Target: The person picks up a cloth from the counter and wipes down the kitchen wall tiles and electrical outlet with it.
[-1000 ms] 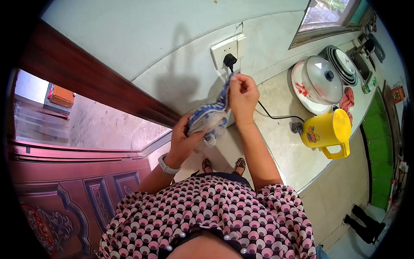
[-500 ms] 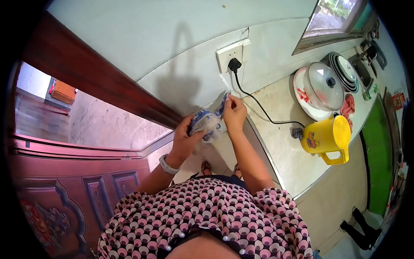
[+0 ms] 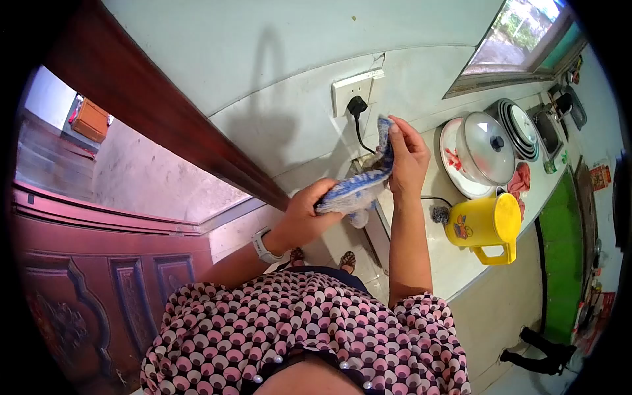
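Note:
A blue and white cloth [image 3: 359,186] is stretched between both my hands, in front of the wall at the near end of the counter. My left hand [image 3: 309,209] grips its bunched lower end. My right hand [image 3: 407,157] pinches the upper end, raised close to the black plug [image 3: 357,105] in the white wall socket [image 3: 352,87]. A watch [image 3: 262,245] sits on my left wrist.
A yellow jug [image 3: 486,222] stands on the pale counter [image 3: 442,260], with a black cord running to the plug. Behind it a glass-lidded pot [image 3: 486,139] rests on a plate, then a stack of dishes [image 3: 520,121]. A window is top right; a red-brown door [image 3: 99,276] stands left.
My right hand has lifted the cloth's upper end up and to the right, stretching the cloth out again after drawing close to the left hand. The view shifted slightly.

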The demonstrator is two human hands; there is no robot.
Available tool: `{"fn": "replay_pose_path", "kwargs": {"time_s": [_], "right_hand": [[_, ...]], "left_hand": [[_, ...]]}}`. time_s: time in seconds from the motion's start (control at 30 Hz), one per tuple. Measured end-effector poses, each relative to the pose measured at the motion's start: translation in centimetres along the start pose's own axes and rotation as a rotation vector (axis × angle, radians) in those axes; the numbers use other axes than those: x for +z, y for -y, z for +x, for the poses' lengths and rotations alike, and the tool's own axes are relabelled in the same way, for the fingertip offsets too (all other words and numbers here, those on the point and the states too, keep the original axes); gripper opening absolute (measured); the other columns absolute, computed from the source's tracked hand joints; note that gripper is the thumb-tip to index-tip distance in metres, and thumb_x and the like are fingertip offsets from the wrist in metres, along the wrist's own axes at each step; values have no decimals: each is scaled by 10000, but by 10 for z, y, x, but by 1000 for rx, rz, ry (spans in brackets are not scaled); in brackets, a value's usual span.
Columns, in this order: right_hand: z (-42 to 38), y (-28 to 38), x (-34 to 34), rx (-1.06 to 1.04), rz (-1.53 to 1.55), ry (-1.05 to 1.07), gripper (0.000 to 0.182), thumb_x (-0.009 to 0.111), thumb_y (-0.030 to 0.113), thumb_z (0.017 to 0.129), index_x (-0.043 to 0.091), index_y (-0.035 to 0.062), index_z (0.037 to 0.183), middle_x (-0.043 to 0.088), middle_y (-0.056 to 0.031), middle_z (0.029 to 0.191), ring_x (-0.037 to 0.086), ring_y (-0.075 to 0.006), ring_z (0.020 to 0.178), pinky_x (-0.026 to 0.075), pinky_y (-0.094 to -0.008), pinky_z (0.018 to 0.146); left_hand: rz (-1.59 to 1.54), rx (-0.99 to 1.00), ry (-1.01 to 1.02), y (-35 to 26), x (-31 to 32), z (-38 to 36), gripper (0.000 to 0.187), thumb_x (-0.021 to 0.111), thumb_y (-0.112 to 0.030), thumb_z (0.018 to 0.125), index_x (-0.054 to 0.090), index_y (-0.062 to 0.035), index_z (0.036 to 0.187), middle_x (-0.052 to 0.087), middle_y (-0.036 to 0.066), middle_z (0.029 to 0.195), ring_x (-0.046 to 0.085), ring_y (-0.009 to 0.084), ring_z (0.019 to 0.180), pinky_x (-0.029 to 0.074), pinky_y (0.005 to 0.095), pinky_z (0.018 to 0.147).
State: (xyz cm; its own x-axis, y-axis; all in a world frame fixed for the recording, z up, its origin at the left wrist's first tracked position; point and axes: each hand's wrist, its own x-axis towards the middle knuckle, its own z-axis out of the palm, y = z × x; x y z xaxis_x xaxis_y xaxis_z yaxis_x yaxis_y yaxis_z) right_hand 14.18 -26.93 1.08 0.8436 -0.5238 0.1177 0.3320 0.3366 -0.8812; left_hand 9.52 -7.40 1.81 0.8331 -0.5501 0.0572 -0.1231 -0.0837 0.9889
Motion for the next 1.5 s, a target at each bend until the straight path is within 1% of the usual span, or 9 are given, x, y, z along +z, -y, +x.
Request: {"fn": "replay_pose_path", "kwargs": {"time_s": [0.1, 0.17, 0.3, 0.33, 0.73, 0.8, 0.97, 1.23, 1.5], "right_hand": [[15, 10, 17, -180, -202, 38, 99, 626, 80, 837, 651, 0, 890, 606, -19, 755, 528, -86, 638, 435, -215, 600], [21, 19, 24, -626, -587, 22, 76, 642, 57, 804, 644, 17, 868, 612, -56, 742, 545, -117, 618, 440, -229, 571], [47, 31, 36, -807, -585, 231, 92, 652, 22, 754, 633, 35, 843, 602, -97, 733, 591, -205, 638, 465, -276, 579], [48, 30, 36, -799, -590, 235, 97, 653, 14, 740, 632, 36, 832, 605, -105, 744, 595, -241, 645, 475, -296, 590], [59, -6, 25, -744, -654, 247, 63, 661, 24, 718, 634, 40, 773, 612, -107, 734, 596, -249, 627, 475, -308, 563], [62, -8, 13, -687, -862, 353, 56, 649, 30, 727, 633, 33, 781, 602, -115, 721, 588, -255, 610, 471, -316, 558], [56, 9, 6, -578, -818, 223, 64, 655, 42, 741, 643, 33, 803, 593, -110, 706, 575, -228, 581, 461, -301, 549], [49, 31, 42, -820, -593, 241, 103, 652, -6, 739, 648, 32, 834, 600, -94, 731, 582, -203, 616, 464, -283, 553], [58, 17, 37, -1003, -882, 346, 136, 627, -44, 715, 617, 40, 821, 576, -111, 744, 570, -282, 621, 472, -341, 546]], "left_hand": [[-93, -43, 16, -3, 9, 7, 347, 604, 46, 763, 503, 21, 1094, 578, 25, 947, 536, 75, 856, 437, 229, 751], [-88, -19, 11, -6, 10, 10, 342, 598, 53, 766, 505, 17, 1093, 578, 23, 945, 538, 70, 855, 440, 228, 755], [-57, -12, -12, -9, 15, 16, 324, 594, 41, 770, 511, 15, 1082, 579, 24, 947, 538, 64, 854, 443, 226, 759], [-60, -18, -17, -10, 15, 17, 317, 592, 37, 770, 512, 15, 1076, 579, 25, 946, 538, 63, 854, 443, 226, 760], [-103, 23, -97, -1, 12, 17, 348, 612, 17, 754, 517, 24, 1088, 569, 28, 925, 516, 66, 828, 436, 219, 740], [-125, 1, -88, -2, 13, 18, 340, 613, 11, 755, 518, 23, 1081, 568, 27, 922, 514, 67, 822, 436, 219, 734], [-109, -89, -21, 1, 10, 18, 317, 616, -6, 759, 521, 21, 1060, 567, 27, 906, 513, 68, 813, 435, 222, 716], [-70, -36, -42, 2, 10, 14, 311, 590, 25, 775, 521, 3, 1077, 578, 16, 954, 532, 64, 867, 443, 234, 768], [-127, -39, -68, -7, 6, 15, 324, 632, -11, 757, 524, 18, 1061, 569, 12, 867, 521, 63, 763, 439, 218, 682]]}}
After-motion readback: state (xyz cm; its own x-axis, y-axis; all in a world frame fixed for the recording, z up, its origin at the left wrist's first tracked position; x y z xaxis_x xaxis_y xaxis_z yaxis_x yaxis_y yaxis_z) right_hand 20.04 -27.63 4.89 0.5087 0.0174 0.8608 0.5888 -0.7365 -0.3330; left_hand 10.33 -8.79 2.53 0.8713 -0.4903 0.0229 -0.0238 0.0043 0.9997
